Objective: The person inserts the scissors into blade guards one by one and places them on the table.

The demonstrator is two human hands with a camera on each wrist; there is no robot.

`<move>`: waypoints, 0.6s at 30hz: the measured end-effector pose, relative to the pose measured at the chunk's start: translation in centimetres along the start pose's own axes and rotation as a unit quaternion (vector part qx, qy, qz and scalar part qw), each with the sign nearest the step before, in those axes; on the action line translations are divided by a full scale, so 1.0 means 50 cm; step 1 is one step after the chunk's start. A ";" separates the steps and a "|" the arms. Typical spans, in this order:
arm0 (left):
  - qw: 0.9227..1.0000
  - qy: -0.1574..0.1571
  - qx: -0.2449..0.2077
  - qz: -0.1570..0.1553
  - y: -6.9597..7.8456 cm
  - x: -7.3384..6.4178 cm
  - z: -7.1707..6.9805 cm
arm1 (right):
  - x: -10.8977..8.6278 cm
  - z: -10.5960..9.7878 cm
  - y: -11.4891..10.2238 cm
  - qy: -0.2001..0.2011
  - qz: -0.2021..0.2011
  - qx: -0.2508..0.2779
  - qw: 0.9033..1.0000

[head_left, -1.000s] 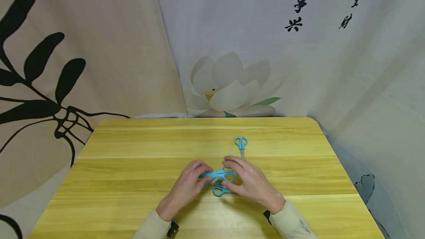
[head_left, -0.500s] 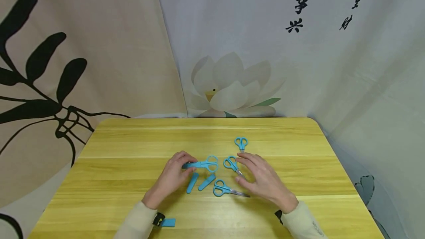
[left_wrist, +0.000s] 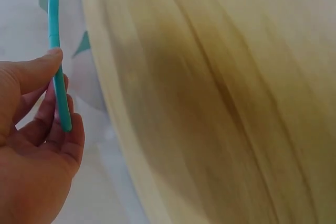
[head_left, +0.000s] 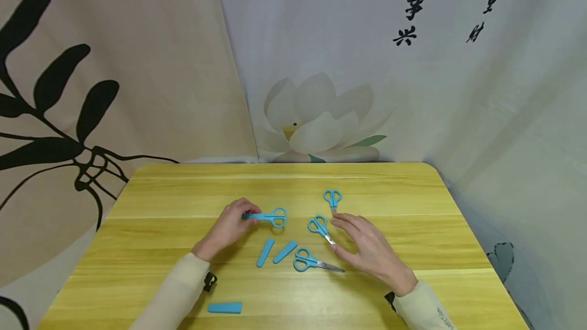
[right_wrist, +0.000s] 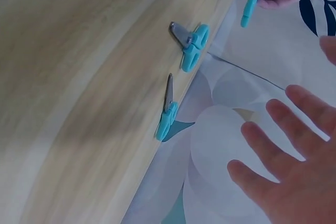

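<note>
One pair of sheathed scissors [head_left: 263,216] is pinched by the left hand's [head_left: 229,228] fingers over the table [head_left: 137,248], its long axis carrying the handles toward 3 o'clock, while the right hand [head_left: 371,249], spread and gripping nothing, has bare scissors [head_left: 324,232] near at 10 o'clock.
</note>
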State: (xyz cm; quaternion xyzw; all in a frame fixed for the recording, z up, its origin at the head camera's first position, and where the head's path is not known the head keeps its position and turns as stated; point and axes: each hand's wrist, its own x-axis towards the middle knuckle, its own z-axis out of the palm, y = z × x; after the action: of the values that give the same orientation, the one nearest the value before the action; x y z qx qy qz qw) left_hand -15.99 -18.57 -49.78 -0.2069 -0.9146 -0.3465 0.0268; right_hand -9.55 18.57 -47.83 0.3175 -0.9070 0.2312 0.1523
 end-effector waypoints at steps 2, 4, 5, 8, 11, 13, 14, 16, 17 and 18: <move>1.000 -0.001 0.000 0.002 -0.012 0.006 0.002 | -0.002 0.001 0.002 0.002 -0.004 -0.003 1.000; 1.000 -0.002 -0.001 0.003 -0.023 0.013 0.004 | -0.003 0.003 0.004 0.005 -0.006 -0.006 1.000; 1.000 -0.003 -0.001 0.003 -0.028 0.016 0.005 | -0.003 0.003 0.005 0.007 -0.008 -0.007 1.000; 1.000 -0.009 -0.003 -0.008 -0.042 0.026 0.008 | -0.004 0.004 0.007 0.010 -0.008 -0.007 1.000; 1.000 -0.015 0.004 -0.017 -0.055 0.035 0.011 | -0.004 0.003 0.008 0.009 -0.007 -0.008 1.000; 1.000 -0.018 0.006 -0.019 -0.062 0.040 0.013 | -0.005 0.001 0.008 0.006 -0.004 -0.009 1.000; 1.000 -0.020 0.005 -0.020 -0.065 0.042 0.013 | -0.005 0.001 0.008 0.006 -0.003 -0.009 1.000; 0.999 -0.024 0.005 -0.021 -0.069 0.045 0.014 | -0.005 0.000 0.008 0.004 -0.001 -0.010 1.000; 0.999 -0.025 0.004 -0.023 -0.071 0.047 0.015 | -0.005 -0.001 0.009 0.004 0.000 -0.011 1.000; 0.999 -0.027 0.002 -0.025 -0.071 0.049 0.016 | -0.006 -0.002 0.009 0.005 0.001 -0.011 1.000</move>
State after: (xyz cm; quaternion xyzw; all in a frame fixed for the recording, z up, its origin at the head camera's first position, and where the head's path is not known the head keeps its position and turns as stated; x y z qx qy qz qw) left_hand -19.55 -19.58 -52.12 -0.1929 -0.9207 -0.3392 -0.0062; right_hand -9.62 19.09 -48.03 0.3136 -0.9091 0.2224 0.1601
